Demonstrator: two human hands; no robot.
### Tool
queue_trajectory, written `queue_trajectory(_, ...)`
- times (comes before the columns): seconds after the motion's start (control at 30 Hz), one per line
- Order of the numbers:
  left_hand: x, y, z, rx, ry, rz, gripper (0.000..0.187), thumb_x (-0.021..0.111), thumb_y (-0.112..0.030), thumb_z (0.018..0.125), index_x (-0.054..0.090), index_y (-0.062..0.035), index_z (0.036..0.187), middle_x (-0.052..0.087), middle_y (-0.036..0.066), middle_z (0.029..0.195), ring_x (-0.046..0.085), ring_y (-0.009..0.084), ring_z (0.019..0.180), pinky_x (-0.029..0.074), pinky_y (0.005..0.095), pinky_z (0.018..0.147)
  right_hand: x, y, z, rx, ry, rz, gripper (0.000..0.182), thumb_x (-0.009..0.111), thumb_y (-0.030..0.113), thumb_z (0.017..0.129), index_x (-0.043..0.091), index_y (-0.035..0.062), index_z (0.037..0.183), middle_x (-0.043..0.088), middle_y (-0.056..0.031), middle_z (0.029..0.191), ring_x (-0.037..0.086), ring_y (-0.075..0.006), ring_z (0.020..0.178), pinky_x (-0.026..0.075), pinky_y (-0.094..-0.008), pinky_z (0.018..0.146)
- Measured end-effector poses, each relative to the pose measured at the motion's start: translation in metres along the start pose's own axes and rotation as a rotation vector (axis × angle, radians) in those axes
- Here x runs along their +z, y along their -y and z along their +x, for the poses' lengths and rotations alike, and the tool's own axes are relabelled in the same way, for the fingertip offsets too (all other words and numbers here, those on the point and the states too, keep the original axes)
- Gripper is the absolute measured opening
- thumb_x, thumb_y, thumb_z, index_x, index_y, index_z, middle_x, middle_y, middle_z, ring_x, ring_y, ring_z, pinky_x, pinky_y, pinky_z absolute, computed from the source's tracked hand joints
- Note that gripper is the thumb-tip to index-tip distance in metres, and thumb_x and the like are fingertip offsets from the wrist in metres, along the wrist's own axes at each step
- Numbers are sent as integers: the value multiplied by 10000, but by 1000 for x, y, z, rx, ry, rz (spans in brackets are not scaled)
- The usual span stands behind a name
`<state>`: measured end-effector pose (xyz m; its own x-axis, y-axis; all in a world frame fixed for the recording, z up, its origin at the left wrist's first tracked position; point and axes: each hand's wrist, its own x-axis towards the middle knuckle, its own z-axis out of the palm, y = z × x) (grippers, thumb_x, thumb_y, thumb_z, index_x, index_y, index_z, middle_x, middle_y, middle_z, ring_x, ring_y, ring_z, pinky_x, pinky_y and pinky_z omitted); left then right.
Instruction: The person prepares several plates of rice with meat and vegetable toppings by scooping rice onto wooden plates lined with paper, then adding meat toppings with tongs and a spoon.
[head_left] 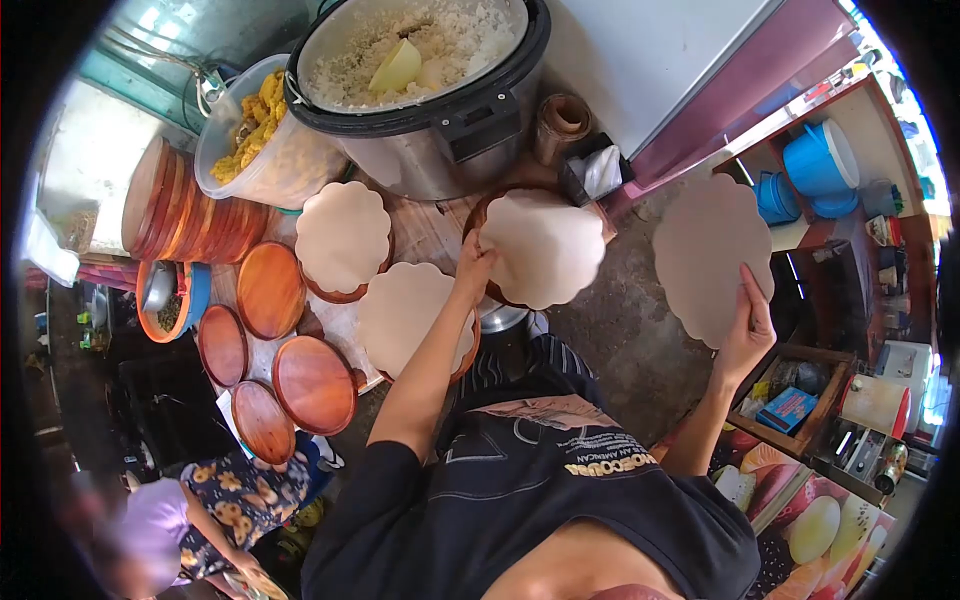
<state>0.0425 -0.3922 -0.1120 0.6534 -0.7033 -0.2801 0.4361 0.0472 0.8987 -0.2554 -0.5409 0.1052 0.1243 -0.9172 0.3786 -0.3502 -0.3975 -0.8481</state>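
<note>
Bare grey floor point(625, 345); pale panel point(640, 60) beside rice cooker; reddish-brown shelving point(860, 270) at right; bright daylight at right edge.

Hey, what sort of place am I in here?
Probably a small eatery's kitchen or a food stall: there's a big pot of rice, a stack of wooden plates, and more plates laid out, some topped with scalloped liners.

Pics' unclear bits: crops, cover, blur.
Cooker point(400, 160) cropped at top edge; wood plates point(468, 358) mostly hidden under scalloped sheets point(343, 237). Co-worker point(160, 520) at lower L: head blurred, cropped at btm. Small items point(888, 232) on R shelves too tiny to ID. Dark lens border hides corners.
</note>
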Motion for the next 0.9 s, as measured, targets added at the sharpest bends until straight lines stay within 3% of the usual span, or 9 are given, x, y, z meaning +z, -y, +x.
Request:
queue_trajectory(0.13, -23, 42, 29, -118, -233, 310, 359, 475, 70, 790, 483, -7, 1141, 625, 85, 942, 602, 163, 831, 486, 281, 729, 5, -10, 0, -17, 28, -14, 225, 517, 5, 899, 662, -2, 1071, 666, -65, 1010, 590, -118, 960, 435, -241, 858)
queue_trajectory(0.33, -34, 54, 33, 96, -271, 272, 292, 475, 46, 796, 518, -8, 1080, 619, 86, 903, 580, 150, 769, 464, 276, 678, 19, -5, -5, 0, 93, -5, 223, 522, 5, 893, 666, -1, 1063, 669, -74, 1006, 593, -127, 959, 434, -252, 867)
queue_trajectory(0.43, -42, 54, 34, 1, -330, 482, 314, 472, 51, 788, 516, -5, 1094, 623, 85, 883, 582, 160, 794, 460, 278, 708, 25, -1, -5, -6, 132, -45, 224, 518, 0, 893, 667, -1, 1060, 666, -73, 1019, 591, -126, 965, 434, -255, 868)
queue_trajectory(0.53, -39, 57, 39, 181, -366, 535, 316, 525, 38, 741, 537, -1, 1055, 596, 180, 922, 580, 327, 865, 446, 362, 778, 32, 9, -4, -45, 178, -47, 224, 516, -8, 890, 666, -8, 1056, 664, -71, 1026, 587, -124, 967, 433, -250, 865)
queue_trajectory(0.63, -21, 45, 21, 503, -464, 814, 411, 576, 14, 739, 473, 5, 1137, 522, 214, 1142, 494, 403, 1053, 399, 408, 891, 39, 21, -7, -86, 283, -8, 275, 505, -28, 884, 633, 2, 1126, 654, -74, 1067, 582, -122, 982, 433, -252, 866)
queue_trajectory(0.7, 16, -18, -17, 587, -506, 1044, 501, 641, -29, 731, 421, 4, 1181, 446, 219, 1216, 420, 397, 1136, 346, 431, 951, 54, 42, -15, -111, 291, 46, 335, 494, -44, 878, 587, 14, 1195, 640, -80, 1112, 576, -114, 983, 437, -259, 863)
queue_trajectory(0.77, 41, -53, -55, 610, -304, 835, 428, 663, -68, 776, 437, -6, 1134, 490, 163, 1133, 492, 304, 1061, 409, 374, 890, 68, 67, -27, -25, 430, 68, 432, 474, -72, 866, 507, 27, 1285, 589, -129, 1222, 595, -171, 1040, 445, -278, 872)
queue_trajectory(0.83, 60, -94, -94, 214, 97, 203, 341, 667, -122, 825, 450, -15, 1066, 512, 83, 1030, 530, 175, 949, 451, 283, 778, 89, 79, -42, -200, 675, 16, 432, 473, -80, 859, 504, 17, 1279, 562, -159, 1247, 583, -232, 1090, 447, -291, 887)
queue_trajectory(0.9, 67, -122, -120, 293, 145, -64, 253, 657, -152, 857, 464, -40, 974, 504, 13, 927, 527, 88, 860, 455, 225, 700, 112, 86, -61, -302, 905, 99, 423, 468, -86, 856, 504, 3, 1268, 541, -188, 1257, 554, -290, 1136, 451, -307, 900)
